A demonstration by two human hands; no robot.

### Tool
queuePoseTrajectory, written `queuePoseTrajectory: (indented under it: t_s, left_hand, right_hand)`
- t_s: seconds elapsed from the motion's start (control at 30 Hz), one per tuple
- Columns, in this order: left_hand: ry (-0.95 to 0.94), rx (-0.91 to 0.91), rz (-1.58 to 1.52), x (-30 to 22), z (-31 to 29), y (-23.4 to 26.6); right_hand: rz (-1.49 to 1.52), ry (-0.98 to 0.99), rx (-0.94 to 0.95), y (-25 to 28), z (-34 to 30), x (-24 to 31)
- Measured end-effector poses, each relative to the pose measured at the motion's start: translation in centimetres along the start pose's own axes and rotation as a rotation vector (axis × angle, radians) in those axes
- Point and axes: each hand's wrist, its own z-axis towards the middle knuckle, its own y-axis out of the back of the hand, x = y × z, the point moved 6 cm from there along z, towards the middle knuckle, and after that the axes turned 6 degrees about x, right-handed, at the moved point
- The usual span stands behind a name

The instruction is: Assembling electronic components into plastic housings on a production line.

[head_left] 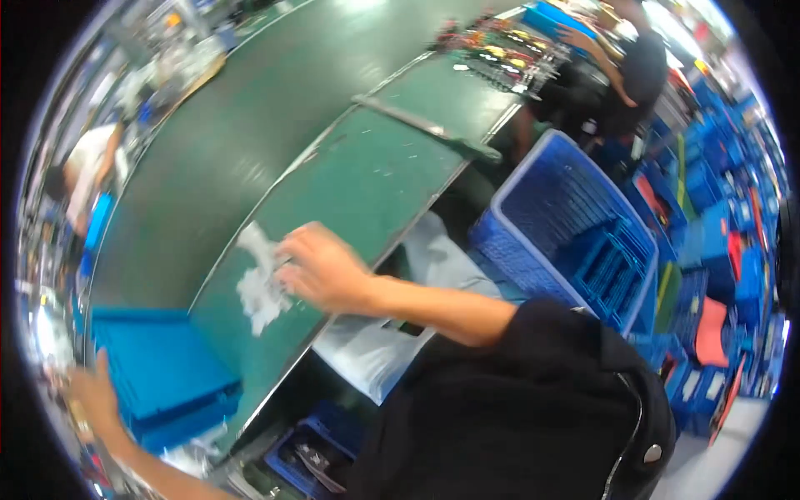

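My right hand (327, 271) is over the green work surface (367, 175), blurred, its fingers curled together at the edge of a white crumpled piece (262, 287) of thin material, perhaps plastic or paper. A small dark spot shows at the fingertips; what they pinch is too smeared to name. At the far left, my left hand (93, 402) is beside a stack of flat blue plastic crates (162, 362), thumb raised and apart from the fingers. Nothing can be made out in it.
A conveyor belt (242, 142) curves along the far side. To the right stands a large blue basket (533, 242) with smaller blue trays (617, 271) inside. A grey-white plastic bag (367, 354) hangs at the table edge. Co-workers (625, 75) (92, 167) are at both sides.
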Motion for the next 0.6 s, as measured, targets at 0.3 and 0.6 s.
queuePoseTrajectory:
  t_s: [0.3, 0.6]
  left_hand:
    - [-0.855, -0.009, -0.871, -33.8, -19.8, -5.1]
    - [-1.112, -0.031, -0.984, -45.2, -26.3, -8.1]
  right_hand:
    - [-1.203, -0.905, -0.705, 38.3, -34.3, -11.8]
    - [-0.909, -1.716, -0.591, 40.8, -45.0, -13.9]
